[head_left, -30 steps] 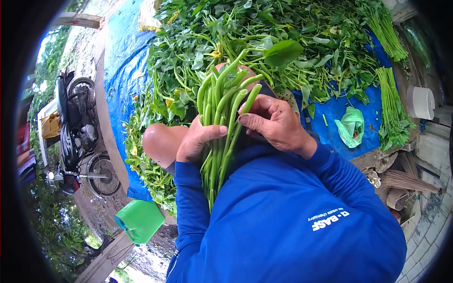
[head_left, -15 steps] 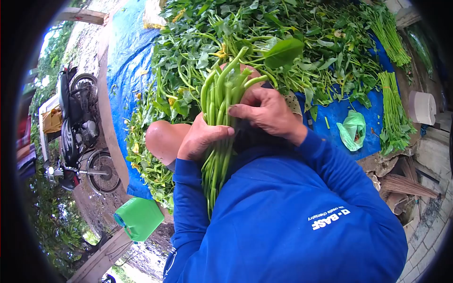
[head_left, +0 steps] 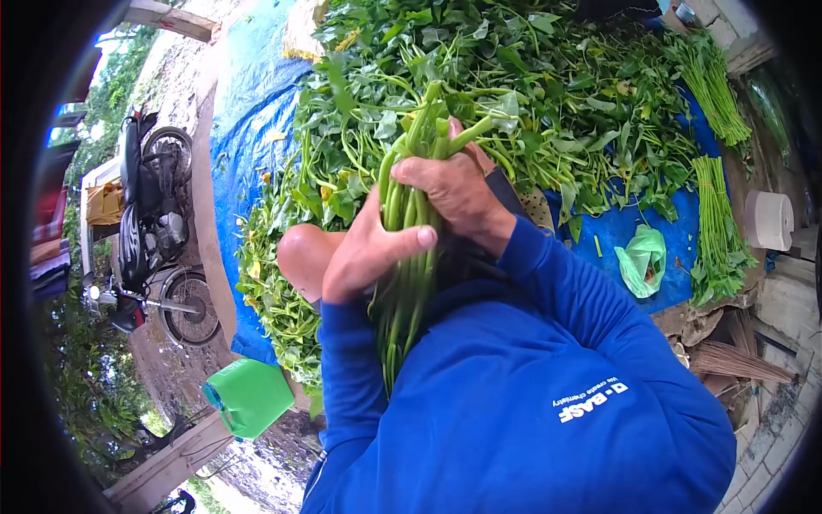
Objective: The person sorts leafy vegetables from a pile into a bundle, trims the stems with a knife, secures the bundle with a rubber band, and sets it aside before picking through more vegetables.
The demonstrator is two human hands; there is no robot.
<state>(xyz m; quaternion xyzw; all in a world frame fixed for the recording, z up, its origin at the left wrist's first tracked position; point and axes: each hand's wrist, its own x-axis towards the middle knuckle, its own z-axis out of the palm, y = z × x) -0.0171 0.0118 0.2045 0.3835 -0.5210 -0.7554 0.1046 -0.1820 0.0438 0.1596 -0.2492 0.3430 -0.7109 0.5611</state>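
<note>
A bunch of long green leafy-vegetable stems (head_left: 411, 287) is held upright in front of my blue shirt, its lower ends hanging toward my lap. Around its middle wraps my left hand (head_left: 374, 250), thumb lying across the front. Just above it, my right hand (head_left: 458, 193) grips the upper part of the same bunch from the right side, thumb over the stems. Parts of the fingers of both hands are hidden behind the stems. Past the bunch spreads a large heap of leafy greens (head_left: 531, 103), partly around my knee.
Beneath the heap lies a blue tarp (head_left: 244, 128). To the right are tied stem bundles (head_left: 709, 210), a light green plastic bag (head_left: 642, 261), a white roll-shaped object (head_left: 768, 220) and a broom (head_left: 741, 360). On the left stand a green jug (head_left: 255, 397) and a motorcycle (head_left: 154, 231).
My right hand has moved left and closed around the upper stems, where before its fingers pinched at the bunch's right side. A large leaf beside the bunch's top no longer shows there.
</note>
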